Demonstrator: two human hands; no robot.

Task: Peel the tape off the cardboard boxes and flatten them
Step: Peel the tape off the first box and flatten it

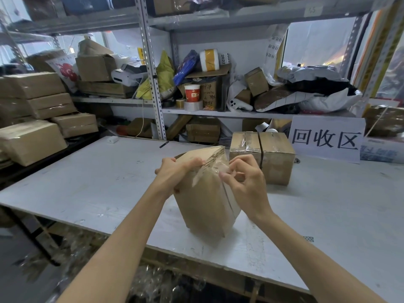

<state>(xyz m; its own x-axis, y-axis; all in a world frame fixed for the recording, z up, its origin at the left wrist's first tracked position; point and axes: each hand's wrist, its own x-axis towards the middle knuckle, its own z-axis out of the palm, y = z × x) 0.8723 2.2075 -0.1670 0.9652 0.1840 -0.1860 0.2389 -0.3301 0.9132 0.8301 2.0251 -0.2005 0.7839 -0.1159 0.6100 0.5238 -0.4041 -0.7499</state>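
While gripping the upper left edge of the cardboard box (207,206) with the left hand (175,173), fingers curled over the top, pinches clear tape (220,169) between thumb and forefinger of the right hand (244,180), remaining fingers loosely bent. Holds the box upright on end on the white table (98,182), close to the near edge and about mid-width, bottom resting on the tabletop, top pressed together into a narrow ridge. Shows wrinkled tape lifted off the cardboard at the upper right corner, right at the pinching fingertips. Cannot tell whether the pale band running down the right side is tape or bare board.

Behind and to the right, on the same table, a second box (275,154), closed, wrapped with glossy tape and split by a dark seam. Just beside it, propped upright at the back, a white sign (325,141) with three large black characters. Farther back, on the metal shelf (218,113), a red-and-white paper cup (192,92) next to a tape roll (193,105), among crumpled bags and cartons. At far left, off the table, a stack of sealed boxes (32,119).
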